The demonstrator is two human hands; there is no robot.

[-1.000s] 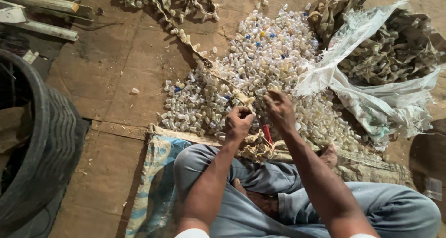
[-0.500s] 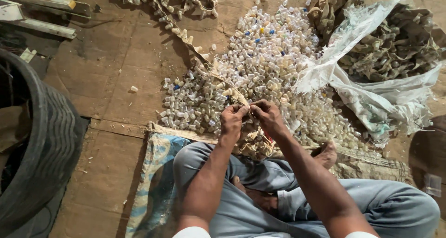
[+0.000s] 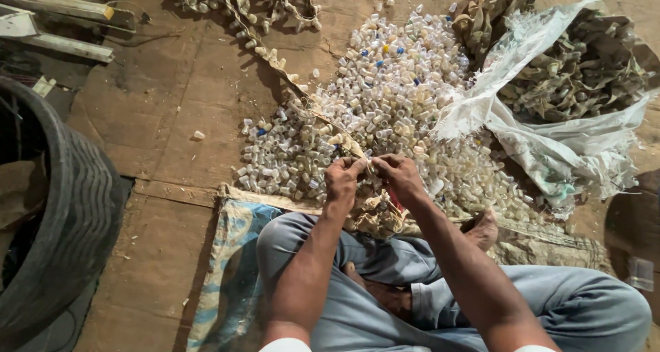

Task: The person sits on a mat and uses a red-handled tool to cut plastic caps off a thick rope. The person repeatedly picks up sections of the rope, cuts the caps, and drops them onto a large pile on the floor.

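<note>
I see my left hand [image 3: 344, 177] and right hand [image 3: 399, 177] meeting just above my lap, fingertips nearly touching. Both are closed in a pinch on the near end of a strip [image 3: 330, 122], a long tan band with small caps set along it. From my fingers the strip runs away from me and to the left, its long axis slanting up across the floor [image 3: 137, 118] toward the far left corner, where it joins a tangled heap of similar strips [image 3: 247, 1]. Its near part lies over the caps [image 3: 385, 91], a wide pile of small clear and whitish pieces with a few blue and yellow ones, spread just beyond my hands. A crumpled bundle [image 3: 375, 218] of the same tan stuff sits under my hands against my knees. To the right stands an open white sack [image 3: 550, 139] full of tan strips. A tyre [image 3: 62, 221] lies at my left.
</note>
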